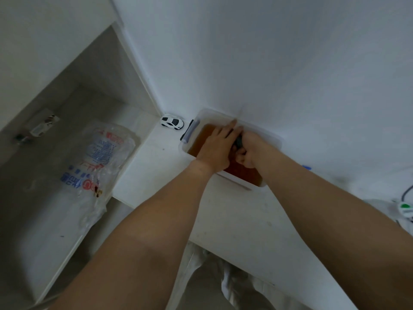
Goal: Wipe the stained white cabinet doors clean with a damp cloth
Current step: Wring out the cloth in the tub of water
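Observation:
A clear plastic tub (273,139) with brown water stands on a white ledge against the white wall. Both my hands are over it. My right hand (251,151) is curled round a dark cloth (238,142), only a small bit of which shows between the hands. My left hand (220,145) lies over the water with fingers stretched toward the cloth and touching it. No cabinet door can be told apart in this view.
A white toy car (172,122) sits in the corner left of the tub. Lower left, a printed plastic bag (98,162) lies in a grey recess. A white device with a green mark (405,208) and a cable lies at the right edge.

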